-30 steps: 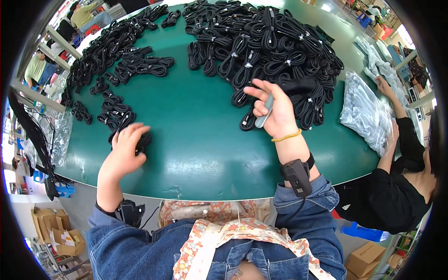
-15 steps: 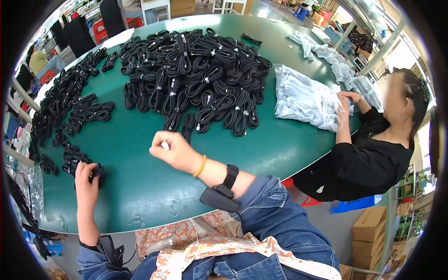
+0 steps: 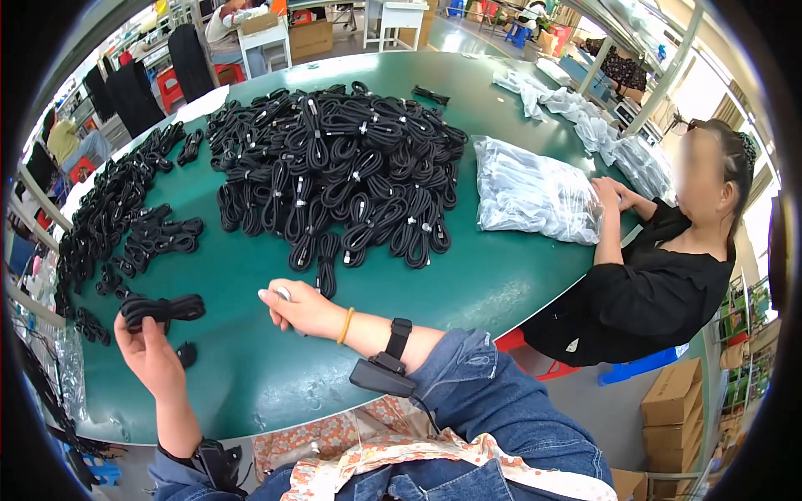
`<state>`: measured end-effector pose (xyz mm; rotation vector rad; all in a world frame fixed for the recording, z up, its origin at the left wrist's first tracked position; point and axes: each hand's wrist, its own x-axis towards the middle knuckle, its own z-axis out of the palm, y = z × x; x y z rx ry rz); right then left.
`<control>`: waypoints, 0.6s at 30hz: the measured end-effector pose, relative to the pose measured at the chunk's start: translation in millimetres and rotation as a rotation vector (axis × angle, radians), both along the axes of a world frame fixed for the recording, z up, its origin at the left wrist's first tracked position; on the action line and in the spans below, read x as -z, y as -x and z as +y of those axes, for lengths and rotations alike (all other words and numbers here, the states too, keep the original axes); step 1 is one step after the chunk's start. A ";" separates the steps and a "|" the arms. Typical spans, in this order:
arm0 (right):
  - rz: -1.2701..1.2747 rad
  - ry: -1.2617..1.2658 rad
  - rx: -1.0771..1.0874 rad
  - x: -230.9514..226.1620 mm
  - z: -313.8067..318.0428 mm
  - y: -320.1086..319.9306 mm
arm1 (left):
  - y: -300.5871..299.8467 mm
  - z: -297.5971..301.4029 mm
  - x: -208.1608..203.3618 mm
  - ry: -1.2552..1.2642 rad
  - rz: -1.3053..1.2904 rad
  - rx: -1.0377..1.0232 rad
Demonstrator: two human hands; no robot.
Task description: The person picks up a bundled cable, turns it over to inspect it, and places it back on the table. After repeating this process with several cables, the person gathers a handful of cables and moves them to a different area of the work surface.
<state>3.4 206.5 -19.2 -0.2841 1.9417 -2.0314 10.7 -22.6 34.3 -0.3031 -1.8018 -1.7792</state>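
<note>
On the green desk [image 3: 493, 284], a black cable bundle [image 3: 175, 308] in the left hand's [image 3: 157, 361] grip

Across the view spreads the desk, its near edge curving before the wearer. At its right side sits a co-worker [image 3: 639, 305] in a black top, both hands at the near end of a clear plastic bag [image 3: 535, 192] packed with pale contents. Over the middle of the desk rises a large pile [image 3: 334, 159] of coiled black cables, many with light ties around the middle. Smaller than the pile, a long row [image 3: 109, 209] of similar coils follows the left edge, and a short cluster [image 3: 159, 238] lies between row and pile.

Near the left front, the left hand holds the cable bundle between thumb and fingers. The bundle lies crosswise at the finger ends, on the far side of the palm, its longer part reaching out to the right toward the other hand. Whether it touches the desk beneath cannot be told. Just right of the left palm lies a dark coil [image 3: 186, 354], partly hidden by the hand.

Well apart from the bundle, to its right, the right hand [image 3: 307, 311] is curled nearly into a fist around a small object [image 3: 283, 294], of which only a pale end shows. A thin yellow band [image 3: 345, 326] circles that wrist.
</note>
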 end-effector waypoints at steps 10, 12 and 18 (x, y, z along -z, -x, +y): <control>-0.072 0.214 -0.084 -1.9 -2.7 1.2 | 10.2 20.8 52.5 -0.429 -0.411 0.445; -0.141 0.268 -0.049 -10.9 9.4 -1.6 | 12.5 28.8 53.4 -0.445 -0.432 0.433; -0.008 0.234 0.032 14.2 8.2 0.8 | 0.4 44.7 34.5 -0.274 -0.457 0.507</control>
